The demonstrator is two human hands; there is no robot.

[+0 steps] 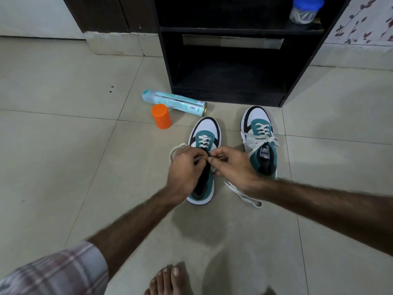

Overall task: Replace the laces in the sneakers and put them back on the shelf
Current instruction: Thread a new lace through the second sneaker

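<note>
Two teal, white and black sneakers stand on the tiled floor, toes toward the shelf. Over the left sneaker [207, 128], my left hand [186, 167] and my right hand [234, 165] meet at its upper eyelets, each pinching the white lace [203, 139]. A loop of that lace sticks out left of my left hand, and its other end [244, 194] trails on the floor under my right wrist. The right sneaker [260, 141] is laced, its ends loose. The dark shelf [229, 96] stands just beyond; its bottom compartment holds nothing.
A light-blue spray can [174, 102] lies on its side left of the shelf, with an orange cap [161, 116] beside it. A blue-lidded jar [305, 11] sits on an upper shelf. My bare foot [168, 279] is at the bottom edge.
</note>
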